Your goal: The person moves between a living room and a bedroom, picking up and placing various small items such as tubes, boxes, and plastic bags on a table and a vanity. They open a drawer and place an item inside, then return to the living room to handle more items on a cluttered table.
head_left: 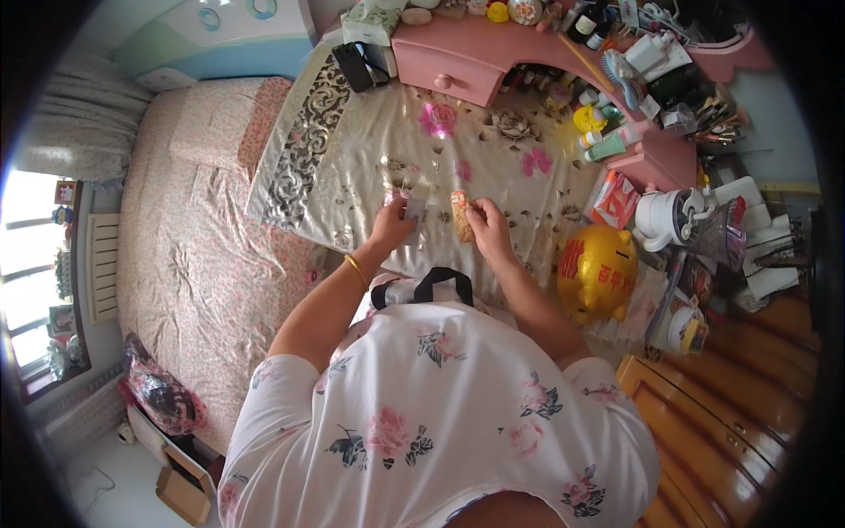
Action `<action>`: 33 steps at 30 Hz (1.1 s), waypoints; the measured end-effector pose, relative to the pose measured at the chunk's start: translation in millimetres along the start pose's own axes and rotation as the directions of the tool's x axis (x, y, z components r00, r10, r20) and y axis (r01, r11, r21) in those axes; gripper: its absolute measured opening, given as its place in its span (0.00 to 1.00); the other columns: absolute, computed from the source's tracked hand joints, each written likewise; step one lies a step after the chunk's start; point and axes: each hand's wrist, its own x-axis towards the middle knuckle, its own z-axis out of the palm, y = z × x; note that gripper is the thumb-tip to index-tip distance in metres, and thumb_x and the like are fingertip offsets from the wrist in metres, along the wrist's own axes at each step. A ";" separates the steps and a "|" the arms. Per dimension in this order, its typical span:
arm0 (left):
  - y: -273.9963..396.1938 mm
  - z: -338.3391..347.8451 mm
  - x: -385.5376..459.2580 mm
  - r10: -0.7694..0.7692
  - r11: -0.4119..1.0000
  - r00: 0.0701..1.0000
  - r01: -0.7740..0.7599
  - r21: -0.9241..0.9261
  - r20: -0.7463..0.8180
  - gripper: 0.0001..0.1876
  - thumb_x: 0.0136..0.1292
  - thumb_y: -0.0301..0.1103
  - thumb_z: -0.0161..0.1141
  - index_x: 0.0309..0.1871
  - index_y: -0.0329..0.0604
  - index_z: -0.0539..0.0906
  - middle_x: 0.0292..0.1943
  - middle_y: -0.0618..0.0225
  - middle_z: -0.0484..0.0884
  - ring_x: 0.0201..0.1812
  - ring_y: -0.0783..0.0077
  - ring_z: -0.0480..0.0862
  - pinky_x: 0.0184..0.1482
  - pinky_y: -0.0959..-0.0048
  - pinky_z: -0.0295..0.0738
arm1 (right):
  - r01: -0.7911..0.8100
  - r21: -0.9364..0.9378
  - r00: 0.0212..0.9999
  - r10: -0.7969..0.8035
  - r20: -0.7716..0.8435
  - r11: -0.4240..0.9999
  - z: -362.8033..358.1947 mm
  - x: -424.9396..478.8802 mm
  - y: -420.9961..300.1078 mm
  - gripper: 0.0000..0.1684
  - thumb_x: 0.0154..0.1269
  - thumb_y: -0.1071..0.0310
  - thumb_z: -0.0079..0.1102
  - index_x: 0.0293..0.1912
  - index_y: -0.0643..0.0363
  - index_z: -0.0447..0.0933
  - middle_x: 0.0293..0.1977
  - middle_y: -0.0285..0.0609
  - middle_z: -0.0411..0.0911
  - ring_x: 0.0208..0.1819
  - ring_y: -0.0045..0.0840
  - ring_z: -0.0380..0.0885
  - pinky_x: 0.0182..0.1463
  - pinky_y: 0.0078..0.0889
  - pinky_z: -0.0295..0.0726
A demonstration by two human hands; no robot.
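Observation:
My left hand [393, 223] holds a small, thin, see-through piece [414, 215], perhaps a plastic card or packet, between thumb and fingers. A small oblong tan item [461, 218] with an orange and white end is pinched in my right hand [489, 228]; its exact kind is unclear. The two held things are apart, over a table covered with a shiny floral tablecloth [370, 145]. Close to my body, a black strap [451, 277] of a light bag or garment shows below my hands.
To the right stands a gold piggy bank [597, 274] bearing writing, near a white kettle-like appliance [667, 218]. A pink dresser [449, 63] crowded with bottles and brushes lines the back. A black device [353, 66] sits at the back left. Left of the table is a bed [211, 264].

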 end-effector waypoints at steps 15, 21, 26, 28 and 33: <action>43.3 7.2 -8.4 -0.200 0.732 0.935 0.341 -0.590 0.292 0.08 0.59 0.27 0.53 0.42 0.43 0.75 0.31 0.71 0.78 0.29 0.78 0.78 0.29 0.78 0.73 | 0.293 -0.530 0.939 -0.343 0.004 0.796 -3.2 3.7 -9.3 0.11 0.56 0.62 0.56 0.35 0.60 0.73 0.27 0.45 0.77 0.30 0.36 0.77 0.33 0.36 0.73; 65.7 17.1 -13.6 -0.128 0.869 0.962 0.226 -0.441 0.241 0.08 0.61 0.31 0.52 0.43 0.42 0.73 0.36 0.70 0.76 0.33 0.76 0.77 0.31 0.77 0.73 | -0.131 -0.207 0.944 0.186 0.272 0.970 21.7 -10.1 -27.1 0.12 0.57 0.61 0.53 0.35 0.60 0.73 0.23 0.49 0.75 0.27 0.41 0.76 0.31 0.41 0.71; 71.8 16.5 -12.2 -0.192 0.791 0.976 0.215 -0.572 0.102 0.04 0.61 0.33 0.52 0.36 0.44 0.73 0.25 0.71 0.75 0.25 0.78 0.75 0.24 0.80 0.70 | 0.114 -0.429 0.991 -0.070 0.118 0.896 -15.5 -30.9 -38.4 0.11 0.56 0.61 0.54 0.33 0.59 0.72 0.24 0.50 0.74 0.28 0.45 0.74 0.31 0.43 0.71; 70.8 11.0 -7.7 -0.157 0.781 0.979 0.206 -0.589 0.133 0.04 0.62 0.33 0.51 0.34 0.45 0.74 0.24 0.71 0.75 0.24 0.78 0.75 0.23 0.80 0.69 | 0.106 -0.377 0.987 -0.144 -0.074 0.920 -46.5 -46.4 -67.0 0.08 0.55 0.68 0.56 0.36 0.58 0.73 0.29 0.50 0.74 0.30 0.43 0.74 0.32 0.41 0.71; 64.9 16.9 -0.3 -0.177 0.769 0.963 0.264 -0.582 0.202 0.05 0.63 0.35 0.51 0.35 0.46 0.74 0.24 0.71 0.76 0.23 0.78 0.74 0.22 0.81 0.69 | -0.080 -0.456 0.684 -0.284 -0.672 0.886 -155.3 -95.1 -68.4 0.11 0.58 0.71 0.53 0.42 0.63 0.70 0.29 0.45 0.73 0.31 0.31 0.73 0.35 0.31 0.72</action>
